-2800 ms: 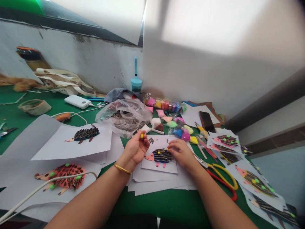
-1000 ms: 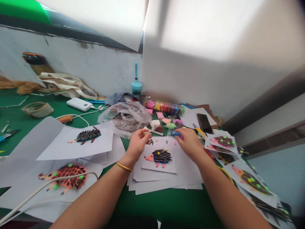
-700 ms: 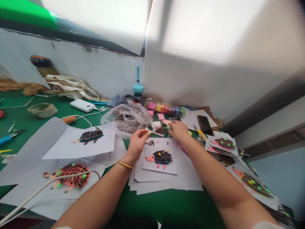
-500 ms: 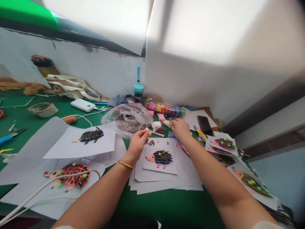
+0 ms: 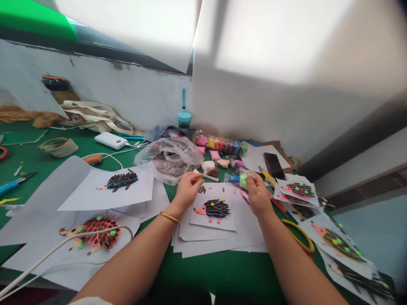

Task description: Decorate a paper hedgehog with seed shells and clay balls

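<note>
Head view: the right hand grasps green clay; the left hand pinches a mostly hidden yellow bit near the middle hedgehog.

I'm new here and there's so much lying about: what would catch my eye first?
Probably the blue-edged hedgehog on white paper, lying between the left hand and right hand. Next, perhaps, the bright green packet that the right hand holds. At lower left, an orange-red hedgehog also stands out.
</note>
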Demonstrator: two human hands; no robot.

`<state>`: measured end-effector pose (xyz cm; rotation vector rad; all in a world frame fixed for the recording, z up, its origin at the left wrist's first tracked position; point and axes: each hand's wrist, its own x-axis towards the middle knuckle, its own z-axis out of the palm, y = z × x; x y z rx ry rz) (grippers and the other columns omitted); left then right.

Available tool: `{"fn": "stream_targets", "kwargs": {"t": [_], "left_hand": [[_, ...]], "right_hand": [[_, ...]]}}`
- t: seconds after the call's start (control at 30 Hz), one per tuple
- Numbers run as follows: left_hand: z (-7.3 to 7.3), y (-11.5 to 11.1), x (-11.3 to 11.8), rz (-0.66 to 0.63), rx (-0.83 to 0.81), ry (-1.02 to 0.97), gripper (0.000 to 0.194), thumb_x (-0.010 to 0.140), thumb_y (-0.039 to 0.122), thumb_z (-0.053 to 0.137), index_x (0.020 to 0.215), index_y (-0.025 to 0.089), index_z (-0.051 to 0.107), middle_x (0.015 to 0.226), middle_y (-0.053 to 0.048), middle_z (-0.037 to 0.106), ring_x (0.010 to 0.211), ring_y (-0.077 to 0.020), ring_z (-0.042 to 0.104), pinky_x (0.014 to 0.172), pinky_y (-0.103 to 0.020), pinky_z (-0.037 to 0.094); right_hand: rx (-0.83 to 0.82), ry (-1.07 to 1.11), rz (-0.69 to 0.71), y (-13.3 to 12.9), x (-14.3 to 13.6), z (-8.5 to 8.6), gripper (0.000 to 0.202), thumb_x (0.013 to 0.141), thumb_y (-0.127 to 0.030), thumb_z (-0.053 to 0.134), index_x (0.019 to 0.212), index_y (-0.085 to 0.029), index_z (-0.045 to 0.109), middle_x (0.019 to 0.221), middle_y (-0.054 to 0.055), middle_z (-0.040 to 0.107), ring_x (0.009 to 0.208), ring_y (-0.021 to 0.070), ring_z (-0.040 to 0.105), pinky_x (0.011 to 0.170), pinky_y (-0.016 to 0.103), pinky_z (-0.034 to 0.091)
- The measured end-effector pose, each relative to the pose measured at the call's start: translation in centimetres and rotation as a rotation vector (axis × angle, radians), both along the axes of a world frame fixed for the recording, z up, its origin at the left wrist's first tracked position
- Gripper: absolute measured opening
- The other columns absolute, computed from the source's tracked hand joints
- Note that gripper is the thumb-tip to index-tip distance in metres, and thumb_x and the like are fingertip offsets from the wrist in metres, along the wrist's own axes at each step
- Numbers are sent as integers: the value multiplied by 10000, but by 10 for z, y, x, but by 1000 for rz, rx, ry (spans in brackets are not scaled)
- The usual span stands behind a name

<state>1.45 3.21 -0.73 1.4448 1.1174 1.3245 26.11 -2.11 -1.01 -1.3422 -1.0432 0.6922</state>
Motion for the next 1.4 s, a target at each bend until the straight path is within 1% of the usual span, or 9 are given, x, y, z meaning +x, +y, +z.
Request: {"fn": "stream_targets", "kwargs": {"t": [0.17,0.27,0.4,0.57,0.67,0.8,0.9,1.13,1.4], "left_hand": [[-4,-1,3,-100,255,385,360,800,128,590,1102,263,731,1105,-80,610,1051,-227,575,1015,-375,434],[-6,-5,5,-134,304,569,439,798,101,565,1185,268,689,1204,-94,610,1129,-257,558,1059,-416,400],[-4,-9,7,-136,315,630,478,794,105,587,1236,273,655,1364,-114,538,1237,-303,510,1087,-471,363],[16,-23,9,-79,351,379,324,822,198,627,1132,260,695,1215,-109,588,1153,-277,538,1054,-429,385],[29,-37,12,-139,289,125,162,791,251,697,949,253,733,1033,-84,627,1043,-246,560,1014,-380,407],[34,-51,16,-245,141,36,121,784,281,721,895,234,728,865,-52,647,842,-197,570,830,-305,453],[31,-54,19,-254,67,55,116,800,289,705,894,223,719,801,-30,659,734,-164,569,703,-263,445],[25,-50,16,-249,-60,23,68,797,265,689,804,198,703,772,-37,673,730,-165,603,681,-263,477],[29,-51,15,-322,-287,-317,245,736,365,753,694,164,619,633,-5,577,597,-113,527,581,-230,438]], "right_hand": [[-30,-51,133,-7,-7,-2,475,879,-529,564,1247,-231,586,1151,82,684,1030,245,666,931,428,533],[-7,-158,212,-9,-12,-3,576,845,-452,629,1369,-245,507,1324,86,613,1215,258,576,1048,465,457],[20,-312,219,-12,-18,-5,630,828,-402,659,1408,-242,476,1346,105,594,1211,263,578,1033,452,473],[84,-501,149,-20,-26,7,356,830,-344,661,1170,-237,639,1172,90,669,1086,262,622,982,457,488],[189,-571,138,-27,-33,18,175,861,-285,620,1026,-253,668,1037,67,681,991,236,631,921,426,510],[295,-624,137,-33,-41,24,103,873,-227,602,946,-266,662,958,53,649,935,224,622,862,407,523],[318,-702,144,-36,-46,23,163,875,-196,582,986,-277,668,988,64,639,971,238,607,872,425,521],[300,-888,256,-38,-52,21,494,876,-249,624,1360,-293,537,1225,103,618,1135,281,578,988,479,486],[317,-834,299,-40,-48,23,372,932,-315,571,1301,-268,585,1177,92,692,1071,269,636,929,445,510]]}}
